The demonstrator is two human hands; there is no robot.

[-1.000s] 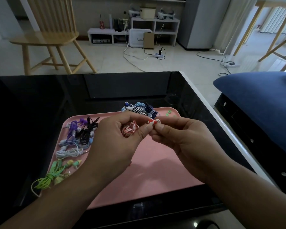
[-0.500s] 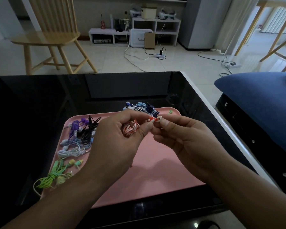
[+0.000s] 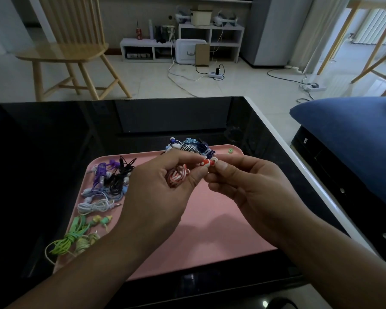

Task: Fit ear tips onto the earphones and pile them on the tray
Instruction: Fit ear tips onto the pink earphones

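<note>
Over the pink tray [image 3: 210,219] my left hand [image 3: 161,188] holds a coiled red-and-white earphone cord [image 3: 176,177] and pinches its red earbud [image 3: 205,162] between thumb and forefinger. My right hand [image 3: 245,186] pinches a white ear tip [image 3: 214,161] against that earbud. Bundled earphones lie on the tray: purple and black [image 3: 112,177], white [image 3: 94,206], green and yellow [image 3: 76,237] at the left, blue and striped ones [image 3: 189,146] at the far edge. A loose green ear tip [image 3: 230,150] sits at the far right corner.
The tray rests on a glossy black table [image 3: 54,134] with a white right edge [image 3: 299,157]. A blue cushion [image 3: 348,126] lies to the right. A wooden chair [image 3: 71,52] stands on the floor beyond the table.
Both hands stay together above the tray with small finger shifts; the white ear tip is turned against the red earbud. The bundles on the tray have not moved.
</note>
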